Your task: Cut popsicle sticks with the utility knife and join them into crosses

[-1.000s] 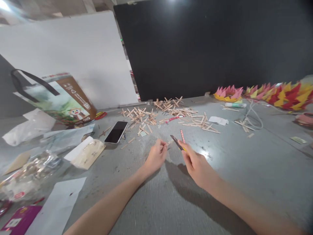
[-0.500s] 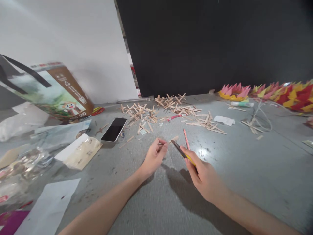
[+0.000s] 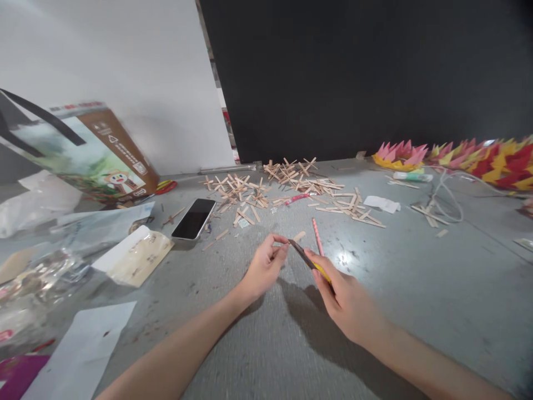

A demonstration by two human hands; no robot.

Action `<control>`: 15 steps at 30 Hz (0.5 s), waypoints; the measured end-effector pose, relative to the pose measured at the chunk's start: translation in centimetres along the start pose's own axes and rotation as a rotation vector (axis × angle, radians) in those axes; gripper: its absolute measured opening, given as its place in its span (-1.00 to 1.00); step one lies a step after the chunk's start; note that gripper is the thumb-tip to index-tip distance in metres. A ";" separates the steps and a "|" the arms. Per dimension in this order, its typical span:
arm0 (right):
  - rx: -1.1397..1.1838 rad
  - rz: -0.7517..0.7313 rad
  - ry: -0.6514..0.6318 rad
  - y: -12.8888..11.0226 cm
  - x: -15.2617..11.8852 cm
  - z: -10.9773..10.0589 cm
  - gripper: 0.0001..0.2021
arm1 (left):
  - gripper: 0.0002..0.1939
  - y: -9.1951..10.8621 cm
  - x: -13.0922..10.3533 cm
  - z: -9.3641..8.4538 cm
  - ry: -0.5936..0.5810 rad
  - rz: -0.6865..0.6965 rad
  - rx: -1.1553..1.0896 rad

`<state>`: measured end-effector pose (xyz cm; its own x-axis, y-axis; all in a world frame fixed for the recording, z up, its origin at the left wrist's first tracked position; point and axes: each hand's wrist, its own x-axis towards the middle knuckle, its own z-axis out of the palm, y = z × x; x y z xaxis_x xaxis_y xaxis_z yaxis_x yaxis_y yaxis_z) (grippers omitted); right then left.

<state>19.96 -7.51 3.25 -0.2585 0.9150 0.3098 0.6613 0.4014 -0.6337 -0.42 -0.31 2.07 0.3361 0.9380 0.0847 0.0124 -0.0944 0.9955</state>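
My left hand (image 3: 266,262) is closed, thumb and fingertips pinched on a thin wooden stick that is mostly hidden by the fingers. Wrapped in my right hand (image 3: 343,297) is a yellow and black utility knife (image 3: 312,263). Its blade points up and left, with the tip right at the left fingertips; whether it touches the stick I cannot tell. Just beyond the blade a short pale wooden piece (image 3: 299,236) shows. A pink patterned stick (image 3: 317,236) lies on the table behind the knife.
Glued and loose wooden sticks (image 3: 241,191) are heaped at the back. A phone (image 3: 194,219), an open packet (image 3: 135,256), plastic bags and a printed carrier bag (image 3: 112,161) lie left. Back right are a glue stick (image 3: 412,176), a white cable (image 3: 447,194) and paper flowers (image 3: 400,155).
The knife tip has moved slightly left, up to the left fingertips. My left index finger has shifted a little toward the blade. Both hands keep their grip.
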 end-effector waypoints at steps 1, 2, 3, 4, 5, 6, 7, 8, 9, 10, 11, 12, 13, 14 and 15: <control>0.001 -0.003 -0.001 0.0 0.0 0.0 -0.57 | -0.63 0.1 0.0 0.1 0.007 -0.002 0.014; -0.003 -0.007 -0.002 0.0 0.0 0.0 -0.57 | -0.63 0.1 -0.1 0.1 0.015 -0.005 0.028; -0.011 -0.007 -0.001 0.0 0.0 0.0 -0.58 | -0.62 0.1 -0.1 0.1 0.023 -0.007 0.039; -0.017 -0.007 -0.001 0.0 0.0 0.1 -0.58 | -0.62 0.1 -0.1 0.2 0.032 -0.006 0.049; -0.018 -0.008 0.000 0.0 0.0 0.1 -0.58 | -0.62 0.1 -0.1 0.2 0.041 -0.003 0.055; -0.013 -0.011 0.002 0.1 0.0 0.1 -0.58 | -0.62 0.0 -0.1 0.2 0.049 0.000 0.063; -0.004 -0.014 0.003 0.1 0.0 0.2 -0.58 | -0.62 -0.1 0.0 0.2 0.056 0.003 0.072; 0.007 -0.016 0.003 0.1 0.0 0.2 -0.58 | -0.62 -0.2 0.0 0.2 0.062 0.004 0.082; 0.018 -0.018 0.007 0.2 0.0 0.2 -0.59 | -0.62 -0.3 0.0 0.2 0.067 0.002 0.092; 0.026 -0.018 0.011 0.2 0.0 0.2 -0.59 | -0.63 -0.3 0.1 0.2 0.070 -0.002 0.100; 0.030 -0.016 0.014 0.2 0.0 0.2 -0.59 | -0.63 -0.4 0.1 0.2 0.071 -0.006 0.106; 0.031 -0.014 0.015 0.1 0.0 0.2 -0.59 | -0.64 -0.4 0.2 0.2 0.071 -0.010 0.107; 0.030 -0.014 0.016 0.1 0.0 0.2 -0.58 | -0.64 -0.5 0.2 0.2 0.070 -0.012 0.106; 0.028 -0.015 0.015 0.1 0.0 0.2 -0.58 | -0.63 -0.4 0.2 0.2 0.071 -0.014 0.103; 0.024 -0.016 0.012 0.0 0.0 0.2 -0.58 | -0.63 -0.4 0.2 0.2 0.070 -0.014 0.100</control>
<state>19.88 -7.49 3.11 -0.2604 0.9080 0.3284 0.6400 0.4169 -0.6454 -0.17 -0.18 1.67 0.2684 0.9602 0.0771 0.1118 -0.1105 0.9876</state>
